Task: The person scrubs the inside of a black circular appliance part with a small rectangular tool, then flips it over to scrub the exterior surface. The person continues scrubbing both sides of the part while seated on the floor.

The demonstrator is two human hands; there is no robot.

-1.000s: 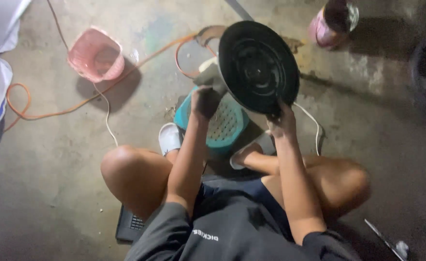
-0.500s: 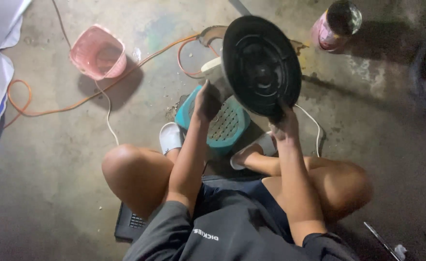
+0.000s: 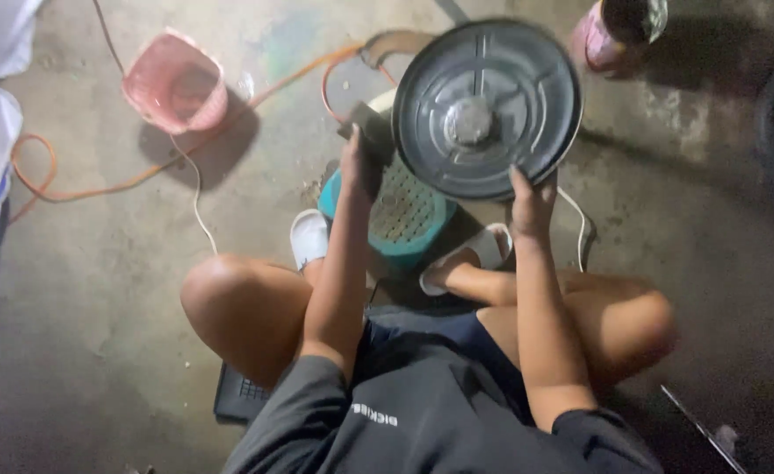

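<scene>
1. Pink basket [image 3: 176,90], upper left on the concrete floor [image 3: 97,281], beside an orange cord [image 3: 97,186].
2. Left hand [image 3: 360,162]: grip closed on the dark round disc [image 3: 488,110], at its left edge.
3. Disc: held tilted above the teal basket [image 3: 400,215].
4. Right hand [image 3: 532,206]: grip closed on the disc's lower rim.

The single head view looks steeply down from close above the seated person's knees onto the concrete floor [image 3: 97,290].
</scene>
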